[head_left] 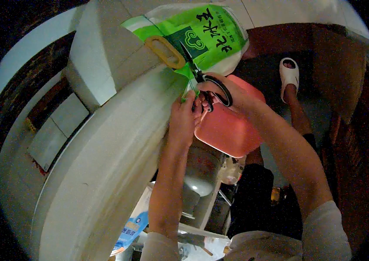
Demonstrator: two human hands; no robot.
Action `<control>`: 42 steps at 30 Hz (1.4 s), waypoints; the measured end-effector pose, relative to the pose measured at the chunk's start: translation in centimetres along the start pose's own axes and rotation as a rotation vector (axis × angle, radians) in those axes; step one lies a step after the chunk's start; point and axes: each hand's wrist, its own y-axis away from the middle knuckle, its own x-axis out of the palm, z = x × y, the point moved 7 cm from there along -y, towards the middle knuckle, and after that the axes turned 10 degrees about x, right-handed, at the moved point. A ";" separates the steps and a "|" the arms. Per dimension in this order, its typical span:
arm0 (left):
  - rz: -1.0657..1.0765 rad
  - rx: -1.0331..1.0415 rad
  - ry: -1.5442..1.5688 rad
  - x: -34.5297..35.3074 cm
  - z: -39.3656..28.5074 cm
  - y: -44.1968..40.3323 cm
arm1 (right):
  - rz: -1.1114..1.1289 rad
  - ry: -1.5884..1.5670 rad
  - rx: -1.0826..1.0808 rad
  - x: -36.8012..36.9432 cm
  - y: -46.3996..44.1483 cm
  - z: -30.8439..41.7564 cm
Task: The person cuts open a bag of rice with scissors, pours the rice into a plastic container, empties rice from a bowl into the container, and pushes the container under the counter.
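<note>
A large green and white bag with dark printed characters lies at the top, its tan handle on the left corner. My left hand pinches the bag's gathered green corner. In my right hand is a pair of black-handled scissors, their blades apart and pointing up-left beside the handle and over the bag. Both hands are close together, near the rim of a pink basin. The fingers of my right hand are partly hidden by the scissor loops.
A pale curved surface runs along the left. Below the hands are a shelf with containers and a blue and white packet. A foot in a white slipper stands on the dark floor at the right.
</note>
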 end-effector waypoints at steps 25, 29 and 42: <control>0.043 -0.013 0.248 0.6 -2.4 1.7 | -0.040 0.196 -0.075 -0.2 -2.4 5.0; 0.046 -0.009 0.236 0.4 -3.1 2.2 | -0.046 0.203 -0.012 -0.5 -1.3 5.9; -0.177 0.176 0.110 -0.1 -7.3 3.1 | -0.107 0.294 -0.011 0.3 -3.9 7.3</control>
